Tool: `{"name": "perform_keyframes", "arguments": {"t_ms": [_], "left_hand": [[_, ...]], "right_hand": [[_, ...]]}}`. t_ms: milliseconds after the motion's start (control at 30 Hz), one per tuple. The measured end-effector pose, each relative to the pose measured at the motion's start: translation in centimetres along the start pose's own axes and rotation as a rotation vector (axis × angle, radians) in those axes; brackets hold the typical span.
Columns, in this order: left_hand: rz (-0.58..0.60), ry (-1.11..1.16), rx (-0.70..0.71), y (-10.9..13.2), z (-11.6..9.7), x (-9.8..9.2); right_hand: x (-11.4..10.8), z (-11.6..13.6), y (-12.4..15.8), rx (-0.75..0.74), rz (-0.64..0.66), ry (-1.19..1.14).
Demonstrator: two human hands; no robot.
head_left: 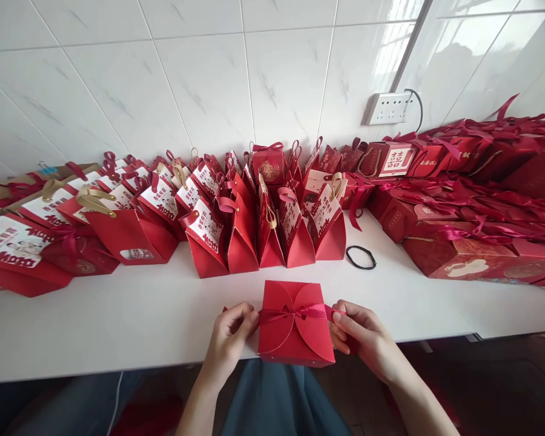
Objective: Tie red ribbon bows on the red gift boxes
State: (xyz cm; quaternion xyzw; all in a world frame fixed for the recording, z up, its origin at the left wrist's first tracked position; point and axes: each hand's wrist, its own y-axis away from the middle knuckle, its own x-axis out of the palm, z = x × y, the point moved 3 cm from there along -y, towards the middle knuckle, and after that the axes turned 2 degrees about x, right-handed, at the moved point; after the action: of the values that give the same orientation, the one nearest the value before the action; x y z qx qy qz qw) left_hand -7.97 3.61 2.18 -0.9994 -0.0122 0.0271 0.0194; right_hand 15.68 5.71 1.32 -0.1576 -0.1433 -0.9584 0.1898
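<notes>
Pinching one end of a pink-red ribbon [317, 310] each, the left hand [235, 330] and right hand [366, 330] hold it between thumb and fingers, at either side of a red box [295, 342]. The ribbon crosses the box's top, over the curved flaps. The box is at the near edge of the white surface [163, 330]. Behind it stand red bags [270, 245]; a black band [362, 268] lies to the right, near more ribboned boxes [454, 251].
</notes>
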Motion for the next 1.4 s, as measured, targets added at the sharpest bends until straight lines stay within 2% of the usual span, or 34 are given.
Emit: {"name": "perform_keyframes", "arguments": {"t_ms": [333,533,733,867,933,1133,1400], "left_hand": [[0.001,-0.148,0.032,0.5,-0.2,-0.5],[-0.027,-0.219,0.053,0.4,-0.7,-0.8],[-0.012,-0.193,0.081,0.3,-0.5,-0.2],[0.007,-0.143,0.099,0.2,-0.4,-0.1],[0.013,-0.122,0.107,0.1,-0.6,-0.1],[0.017,-0.084,0.102,0.1,-1.6,0.4],[-0.068,-0.036,0.095,-0.2,-2.0,1.3]], "right_hand": [[-0.6,1.1,1.1,0.069,-0.087,0.323],[-1.7,1.4,1.5,0.070,-0.152,0.484],[-1.0,1.5,0.8,0.071,0.008,0.506],[0.6,2.9,1.3,0.007,0.202,0.451],[1.3,3.6,1.7,-0.032,0.246,0.405],[2.6,3.7,1.2,-0.026,0.049,0.460],[3.5,3.1,0.1,-0.014,0.026,0.437]]}}
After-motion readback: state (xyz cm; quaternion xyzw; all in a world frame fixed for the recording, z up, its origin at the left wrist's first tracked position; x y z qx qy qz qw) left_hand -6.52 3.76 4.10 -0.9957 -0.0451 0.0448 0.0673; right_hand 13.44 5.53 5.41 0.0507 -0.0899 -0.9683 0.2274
